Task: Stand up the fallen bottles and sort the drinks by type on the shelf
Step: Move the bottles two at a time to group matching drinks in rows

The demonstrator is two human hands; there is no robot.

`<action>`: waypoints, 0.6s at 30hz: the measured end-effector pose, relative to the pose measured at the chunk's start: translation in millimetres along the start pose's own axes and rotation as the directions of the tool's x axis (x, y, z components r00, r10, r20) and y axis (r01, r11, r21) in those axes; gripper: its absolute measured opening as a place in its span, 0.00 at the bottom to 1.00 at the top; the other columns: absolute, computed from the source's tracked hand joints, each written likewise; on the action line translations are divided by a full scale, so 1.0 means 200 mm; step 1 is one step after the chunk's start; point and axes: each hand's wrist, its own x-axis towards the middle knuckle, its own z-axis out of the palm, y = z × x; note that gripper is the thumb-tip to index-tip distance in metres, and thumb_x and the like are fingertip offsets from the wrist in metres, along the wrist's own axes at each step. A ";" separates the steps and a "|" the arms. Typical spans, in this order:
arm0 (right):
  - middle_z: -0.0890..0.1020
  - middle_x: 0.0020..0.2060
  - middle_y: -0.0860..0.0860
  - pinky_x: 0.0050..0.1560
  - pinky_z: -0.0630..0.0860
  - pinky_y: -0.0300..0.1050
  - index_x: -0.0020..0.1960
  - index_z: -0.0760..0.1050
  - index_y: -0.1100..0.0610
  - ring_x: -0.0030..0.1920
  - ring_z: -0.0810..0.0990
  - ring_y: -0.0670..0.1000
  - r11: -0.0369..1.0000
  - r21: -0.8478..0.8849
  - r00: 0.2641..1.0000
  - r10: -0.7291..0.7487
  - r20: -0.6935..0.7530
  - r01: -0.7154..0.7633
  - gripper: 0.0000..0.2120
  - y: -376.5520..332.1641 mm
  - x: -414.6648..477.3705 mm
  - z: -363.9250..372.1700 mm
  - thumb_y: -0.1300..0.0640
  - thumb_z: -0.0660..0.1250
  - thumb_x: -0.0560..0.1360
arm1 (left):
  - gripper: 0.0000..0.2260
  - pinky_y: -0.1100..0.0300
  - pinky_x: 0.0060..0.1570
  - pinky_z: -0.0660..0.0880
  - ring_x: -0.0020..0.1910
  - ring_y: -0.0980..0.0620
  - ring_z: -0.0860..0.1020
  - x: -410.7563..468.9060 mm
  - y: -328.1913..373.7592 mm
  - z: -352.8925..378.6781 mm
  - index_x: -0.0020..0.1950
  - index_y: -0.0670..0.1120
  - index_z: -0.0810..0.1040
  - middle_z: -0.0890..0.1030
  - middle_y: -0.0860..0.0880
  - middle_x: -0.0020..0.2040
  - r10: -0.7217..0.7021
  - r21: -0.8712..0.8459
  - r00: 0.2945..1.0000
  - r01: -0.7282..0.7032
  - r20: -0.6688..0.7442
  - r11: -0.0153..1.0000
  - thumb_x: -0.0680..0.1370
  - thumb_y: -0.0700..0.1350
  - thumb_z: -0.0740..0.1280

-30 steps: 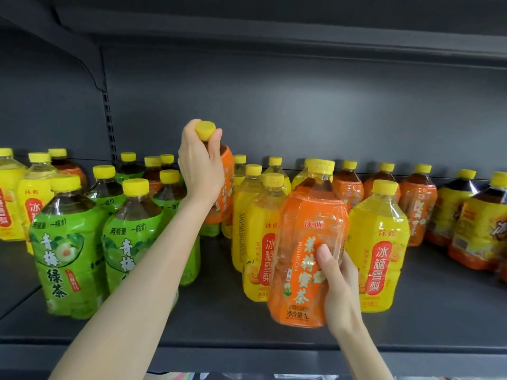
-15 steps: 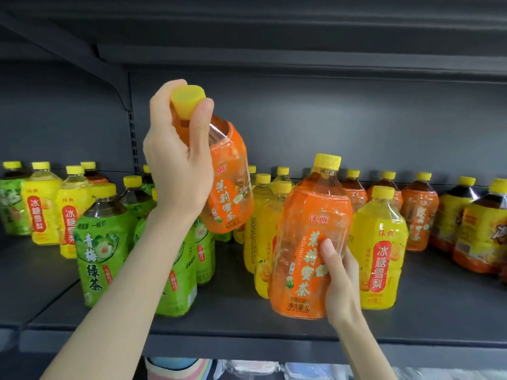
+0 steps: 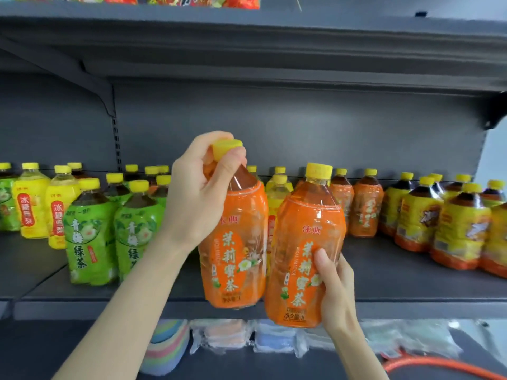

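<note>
Holding two orange bottles (image 3: 236, 259) (image 3: 301, 237), two hands (image 3: 197, 193) (image 3: 334, 286)

I face a dark grey metal shelf (image 3: 384, 272), its deck running from nine to three o'clock. Behind it stands a matching back panel (image 3: 301, 127). A slotted upright (image 3: 116, 144) at ten o'clock carries a slanted bracket (image 3: 82, 78). The upper shelf (image 3: 247, 31) overhangs at twelve, with bright snack packs (image 3: 192, 0) on top. A strip of pale wall (image 3: 493, 154) shows at three. Below, at six, lie clear-wrapped bundles (image 3: 227, 335), and an orange hose (image 3: 439, 364) curls at five.
</note>
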 end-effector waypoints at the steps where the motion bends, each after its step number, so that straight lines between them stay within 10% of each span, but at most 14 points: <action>1: 0.85 0.46 0.55 0.42 0.81 0.45 0.57 0.75 0.57 0.46 0.85 0.55 1.000 -0.011 1.000 0.004 0.002 -0.004 0.37 -0.02 -0.02 -0.08 0.34 0.74 0.57 | 0.11 0.65 0.47 0.76 0.46 0.57 0.81 -0.03 0.02 0.07 0.59 0.45 0.75 0.82 0.51 0.45 -0.017 -0.013 1.000 0.018 0.015 1.000 0.79 0.48 0.63; 13: 0.85 0.42 0.43 0.38 0.79 0.37 0.54 0.73 0.46 0.44 0.84 0.45 0.982 -0.180 0.995 0.044 -0.093 -0.060 0.16 -0.24 -0.09 -1.06 0.44 0.67 0.68 | 0.14 0.71 0.48 0.72 0.50 0.58 0.78 -0.33 0.20 1.02 0.60 0.46 0.75 0.81 0.51 0.50 -0.152 0.047 0.988 0.150 0.036 0.988 0.78 0.52 0.64; 18: 0.83 0.48 0.43 0.46 0.80 0.42 0.59 0.70 0.45 0.49 0.83 0.45 0.969 -0.242 0.994 0.025 -0.103 -0.050 0.26 -0.20 0.10 -1.26 0.37 0.68 0.64 | 0.14 0.73 0.47 0.72 0.49 0.60 0.77 -0.28 0.13 1.34 0.61 0.45 0.75 0.79 0.54 0.50 -0.176 0.075 0.984 0.174 0.023 0.982 0.78 0.50 0.64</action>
